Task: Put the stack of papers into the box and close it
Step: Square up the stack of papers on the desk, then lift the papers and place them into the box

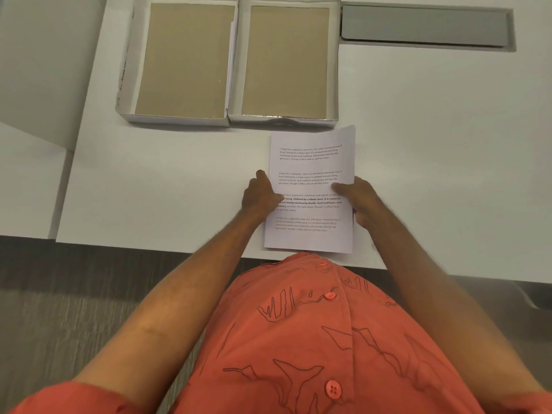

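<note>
From my feed: stack of papers [310,189] lies printed side up on the white worktop [448,144], near edge at 6 o'clock reaching the worktop's front lip, far edge at 12 o'clock just short of the box, the top sheet's far right corner a bit lifted or skewed. L hand [260,195] sits at the stack's 9 o'clock edge, thumb tip over the margin of the text, the other fingers curled at the edge; grip looks closed on the paper edge, but whether the fingers go under the sheets I can't tell. R hand [355,201] is at 3 o'clock, thumb laid flat across the page approx mid-height, the rest of the fingers wrapped at the edge, so this grip is clenched on the stack's right side. Both forearms come in from 6 o'clock, w/ an orange patterned shirt [328,339] filling the bottom of the view. At 12 o'clock from the papers stands the box [288,59], open, white walls, brown cardboard floor, nothing inside. Its near wall is just beyond the stack's far edge, not touching as far as I can see. Touching the box at its 9 o'clock side is the lid [179,59], inside up, same brown lining, white rim w/ some red print on its outer left wall. At 2 o'clock from the stack, right of the box, a grey recessed panel [424,25] is set into the worktop. Grey carpet floor [74,294] shows at 8 o'clock below the worktop edge.
</note>
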